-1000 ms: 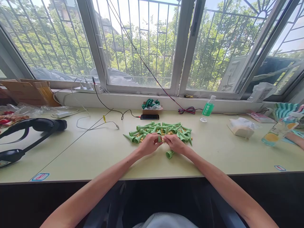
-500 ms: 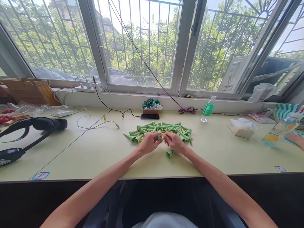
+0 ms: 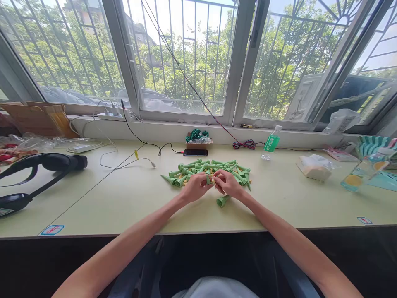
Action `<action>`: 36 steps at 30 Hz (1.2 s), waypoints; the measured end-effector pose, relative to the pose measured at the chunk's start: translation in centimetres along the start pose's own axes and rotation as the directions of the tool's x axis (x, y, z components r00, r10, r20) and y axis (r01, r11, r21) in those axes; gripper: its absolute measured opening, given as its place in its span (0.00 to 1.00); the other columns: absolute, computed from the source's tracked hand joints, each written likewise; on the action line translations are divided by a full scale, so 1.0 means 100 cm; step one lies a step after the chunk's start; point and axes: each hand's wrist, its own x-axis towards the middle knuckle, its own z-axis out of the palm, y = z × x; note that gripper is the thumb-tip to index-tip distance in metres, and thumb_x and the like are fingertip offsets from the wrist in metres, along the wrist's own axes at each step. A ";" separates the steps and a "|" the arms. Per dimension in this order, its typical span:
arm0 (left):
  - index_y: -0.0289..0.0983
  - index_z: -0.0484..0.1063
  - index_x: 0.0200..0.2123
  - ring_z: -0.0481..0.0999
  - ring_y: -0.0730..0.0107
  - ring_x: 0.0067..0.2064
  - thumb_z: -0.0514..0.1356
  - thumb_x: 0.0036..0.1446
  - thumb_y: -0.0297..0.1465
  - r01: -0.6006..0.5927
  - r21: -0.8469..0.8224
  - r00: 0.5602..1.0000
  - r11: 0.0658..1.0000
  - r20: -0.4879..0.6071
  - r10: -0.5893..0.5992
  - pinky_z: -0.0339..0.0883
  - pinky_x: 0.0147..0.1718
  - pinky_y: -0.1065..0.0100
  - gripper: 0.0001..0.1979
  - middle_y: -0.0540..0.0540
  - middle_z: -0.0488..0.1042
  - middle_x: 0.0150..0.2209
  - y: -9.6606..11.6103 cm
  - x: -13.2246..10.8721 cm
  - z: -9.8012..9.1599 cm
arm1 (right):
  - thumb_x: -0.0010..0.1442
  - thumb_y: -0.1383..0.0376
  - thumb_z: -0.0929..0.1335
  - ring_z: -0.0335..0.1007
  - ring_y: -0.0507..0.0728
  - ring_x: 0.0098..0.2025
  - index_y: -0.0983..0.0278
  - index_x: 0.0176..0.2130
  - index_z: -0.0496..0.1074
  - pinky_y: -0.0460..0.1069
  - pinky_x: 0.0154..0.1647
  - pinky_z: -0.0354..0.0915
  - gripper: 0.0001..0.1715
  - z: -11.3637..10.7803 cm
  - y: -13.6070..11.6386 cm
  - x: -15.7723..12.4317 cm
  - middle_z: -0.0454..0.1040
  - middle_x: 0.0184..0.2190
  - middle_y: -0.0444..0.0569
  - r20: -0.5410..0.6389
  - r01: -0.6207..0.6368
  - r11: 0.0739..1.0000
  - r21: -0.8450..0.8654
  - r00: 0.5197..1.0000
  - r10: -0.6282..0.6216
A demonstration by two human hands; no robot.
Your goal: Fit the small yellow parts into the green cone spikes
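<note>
A pile of green plastic cones point(image 3: 198, 167) with small yellow pieces among them lies on the pale table point(image 3: 124, 203). My left hand point(image 3: 195, 187) is closed on a green cone point(image 3: 208, 179), held upright at the near edge of the pile. My right hand point(image 3: 228, 184) meets it, fingers pinched on the same cone or on a small piece at its top; which one I cannot make out. One more green cone point(image 3: 222, 201) lies on its side just below my right wrist.
A black phone point(image 3: 195, 152) and a small box of dark green parts point(image 3: 198, 138) sit behind the pile. A green-labelled bottle point(image 3: 271, 143), a tissue pack point(image 3: 315, 166) and a drink bottle point(image 3: 359, 172) stand at right. Black headphones point(image 3: 37, 171) and cables point(image 3: 124, 159) lie at left.
My hands stay together over the cone, with only small finger shifts. Another person's hand at the far right edge has left the view.
</note>
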 end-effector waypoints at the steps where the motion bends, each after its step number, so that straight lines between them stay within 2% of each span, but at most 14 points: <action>1: 0.35 0.75 0.30 0.67 0.76 0.25 0.63 0.54 0.30 0.002 -0.005 1.000 1.000 -0.004 -0.002 0.63 0.26 0.73 0.04 0.50 0.70 0.26 0.000 0.000 0.000 | 0.61 0.53 0.65 0.57 0.47 0.13 0.62 0.34 0.62 0.43 0.11 0.54 0.15 0.000 0.001 0.000 0.66 0.18 0.38 -0.001 0.001 1.000 0.011 1.000 -0.001; 5: 0.35 0.75 0.31 0.67 0.75 0.25 0.63 0.54 0.32 0.067 -0.082 0.997 0.994 -0.028 -0.069 0.64 0.25 0.73 0.06 0.49 0.71 0.25 -0.001 0.001 -0.001 | 0.61 0.53 0.65 0.60 0.48 0.15 0.62 0.34 0.65 0.43 0.14 0.58 0.15 -0.001 0.001 0.001 0.67 0.19 0.40 -0.022 0.051 0.998 -0.042 0.998 -0.052; 9: 0.33 0.75 0.30 0.67 0.75 0.24 0.64 0.52 0.38 0.195 -0.237 0.977 0.952 -0.038 -0.210 0.63 0.23 0.73 0.12 0.48 0.71 0.24 0.000 0.004 -0.004 | 0.59 0.55 0.68 0.66 0.50 0.22 0.63 0.40 0.66 0.44 0.19 0.63 0.15 -0.001 -0.003 0.000 0.72 0.27 0.45 -0.044 0.081 0.993 -0.081 0.995 -0.084; 11: 0.33 0.74 0.28 0.65 0.76 0.22 0.65 0.50 0.40 0.252 -0.302 0.963 0.920 -0.012 -0.268 0.60 0.21 0.74 0.14 0.49 0.69 0.22 0.003 0.005 -0.006 | 0.59 0.56 0.69 0.67 0.51 0.24 0.63 0.42 0.66 0.45 0.21 0.65 0.16 -0.001 -0.004 -0.001 0.73 0.31 0.47 -0.048 0.095 0.992 -0.087 0.994 -0.099; 15: 0.34 0.73 0.28 0.61 0.79 0.19 0.66 0.49 0.42 0.330 -0.345 0.943 0.878 0.074 -0.325 0.55 0.18 0.75 0.16 0.52 0.67 0.19 0.007 0.005 -0.010 | 0.60 0.55 0.68 0.66 0.50 0.24 0.63 0.40 0.66 0.45 0.22 0.65 0.14 -0.001 -0.003 -0.001 0.71 0.28 0.46 -0.038 0.112 0.985 -0.135 0.992 -0.118; 20: 0.34 0.75 0.31 0.65 0.76 0.23 0.65 0.50 0.41 0.261 -0.245 0.964 0.934 0.027 -0.263 0.61 0.23 0.73 0.15 0.50 0.69 0.22 -0.002 0.002 -0.006 | 0.60 0.54 0.67 0.64 0.50 0.22 0.63 0.37 0.66 0.46 0.23 0.62 0.15 -0.001 -0.001 -0.002 0.69 0.25 0.43 -0.033 0.117 0.975 -0.189 0.992 -0.125; 24: 0.35 0.75 0.31 0.65 0.75 0.25 0.62 0.54 0.36 0.132 -0.123 0.991 0.984 0.010 -0.132 0.62 0.24 0.73 0.10 0.51 0.68 0.23 -0.005 0.000 -0.003 | 0.61 0.52 0.66 0.63 0.50 0.19 0.63 0.33 0.65 0.46 0.22 0.60 0.16 -0.002 -0.003 -0.003 0.66 0.20 0.41 -0.037 0.105 0.968 -0.230 0.992 -0.117; 28: 0.36 0.74 0.30 0.66 0.75 0.26 0.62 0.55 0.33 0.027 -0.010 1.000 1.000 0.011 -0.027 0.62 0.25 0.73 0.06 0.50 0.68 0.25 -0.002 0.000 -0.003 | 0.61 0.50 0.65 0.59 0.50 0.18 0.62 0.28 0.63 0.45 0.20 0.57 0.20 -0.002 -0.005 -0.004 0.64 0.16 0.40 -0.051 0.093 0.947 -0.307 0.992 -0.114; 36: 0.37 0.74 0.31 0.68 0.76 0.26 0.60 0.57 0.30 -0.061 0.024 0.996 0.998 0.061 0.060 0.64 0.27 0.72 0.05 0.49 0.70 0.30 -0.002 -0.002 0.000 | 0.64 0.52 0.61 0.54 0.49 0.17 0.62 0.22 0.57 0.45 0.19 0.53 0.23 -0.001 -0.006 -0.002 0.59 0.13 0.40 -0.072 0.090 0.919 -0.385 0.989 -0.127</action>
